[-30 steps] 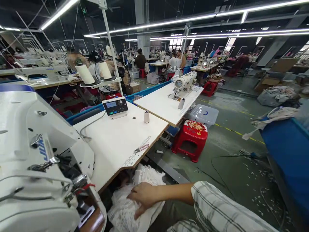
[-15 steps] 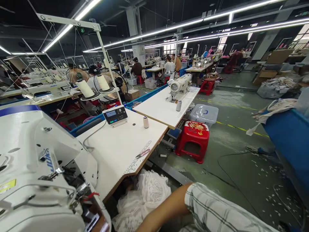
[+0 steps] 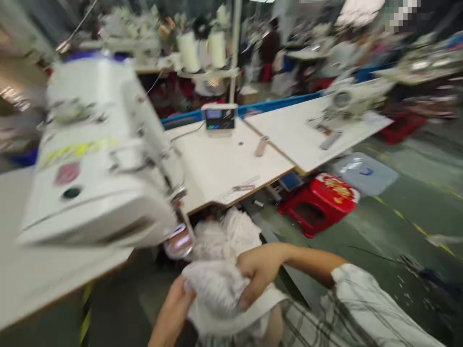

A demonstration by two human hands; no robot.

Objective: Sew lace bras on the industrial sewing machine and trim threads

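Note:
Both my hands hold a bundle of white lacy fabric (image 3: 217, 289) low in front of me, below the table edge. My right hand (image 3: 258, 270) grips its top with curled fingers. My left hand (image 3: 175, 308) clasps the bundle's left side from below. More white fabric (image 3: 231, 236) is heaped under the table just beyond. A white sewing machine (image 3: 97, 154) stands at the left on the white table (image 3: 217, 168). The picture is blurred by motion.
A control panel (image 3: 220, 118), a thread spool (image 3: 261, 145) and small snips (image 3: 243, 188) lie on the table. A red stool (image 3: 320, 202) and a clear plastic bin (image 3: 363, 172) stand on the floor at right. Thread cones (image 3: 200, 50) and other workstations lie behind.
The view has swung left and down. My right hand has lifted a fabric bundle from the heap, and my left hand has come in and taken hold of it.

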